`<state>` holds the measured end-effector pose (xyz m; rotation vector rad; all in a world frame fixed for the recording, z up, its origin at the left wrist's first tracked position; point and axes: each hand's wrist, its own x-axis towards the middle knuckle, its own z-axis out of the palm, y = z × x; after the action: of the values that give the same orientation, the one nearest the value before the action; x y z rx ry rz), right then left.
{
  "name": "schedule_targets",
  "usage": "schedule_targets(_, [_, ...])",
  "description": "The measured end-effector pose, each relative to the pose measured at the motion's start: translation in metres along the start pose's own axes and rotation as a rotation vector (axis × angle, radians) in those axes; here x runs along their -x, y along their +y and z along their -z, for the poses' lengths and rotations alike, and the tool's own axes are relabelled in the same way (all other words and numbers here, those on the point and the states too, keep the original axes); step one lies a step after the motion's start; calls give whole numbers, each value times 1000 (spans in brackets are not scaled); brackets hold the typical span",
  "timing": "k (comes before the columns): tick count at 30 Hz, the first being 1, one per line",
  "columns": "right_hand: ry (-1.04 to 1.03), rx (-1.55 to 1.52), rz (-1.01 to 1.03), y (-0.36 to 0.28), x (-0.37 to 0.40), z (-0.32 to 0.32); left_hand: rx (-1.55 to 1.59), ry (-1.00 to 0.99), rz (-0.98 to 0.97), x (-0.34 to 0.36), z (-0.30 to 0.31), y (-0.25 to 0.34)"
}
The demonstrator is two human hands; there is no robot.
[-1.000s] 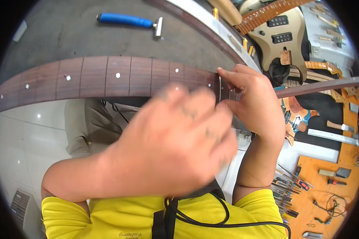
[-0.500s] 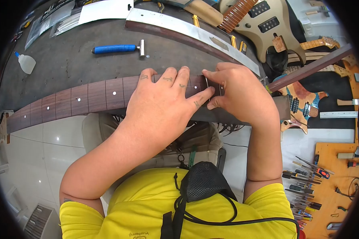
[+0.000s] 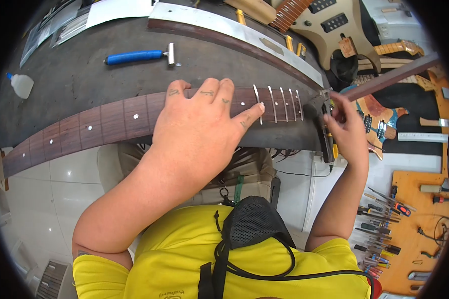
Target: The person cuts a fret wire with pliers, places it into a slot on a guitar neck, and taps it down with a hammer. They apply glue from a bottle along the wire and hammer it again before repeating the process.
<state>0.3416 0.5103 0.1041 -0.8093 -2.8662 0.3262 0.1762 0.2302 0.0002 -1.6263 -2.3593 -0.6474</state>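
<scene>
A dark wooden guitar fretboard [image 3: 117, 118] with white dot inlays lies across the table in front of me. Several silver fret wires [image 3: 283, 104] cross its right part. My left hand [image 3: 192, 117] rests flat over the board with fingers spread, and its thumb touches the leftmost of these wires. Beyond the board's right end, my right hand [image 3: 351, 129] has curled fingers at a black-handled tool with a metal head and yellow parts, which looks like pliers [image 3: 314, 109]. The fingers partly hide it.
A blue-handled hammer [image 3: 139, 57] lies on the dark table [image 3: 85, 82]. Behind the board is a long metal-faced beam [image 3: 224, 27]. A small bottle [image 3: 21, 85] is at left. Guitar bodies [image 3: 339, 22] stand back right; tools [image 3: 379, 234] hang at lower right.
My right hand has left the fret wire and moved right to the pliers, uncovering several fret wires. My left hand stays on the board. The view has shifted slightly.
</scene>
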Motion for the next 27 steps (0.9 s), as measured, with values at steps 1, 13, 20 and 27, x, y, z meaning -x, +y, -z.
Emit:
schedule_targets(1, [-5,171,-83,28,11,2,9,8,4,0,1,1])
schedule_targets(13, [165,486,56,94,63,-48,-60,86,-9,-3,1,4])
schedule_targets(20, [74,-562,-457,54,64,-10,0,8,19,1,1,1])
schedule_targets(27, [-38,-559,-122,-66,78,5,15,-21,3,0,1,1])
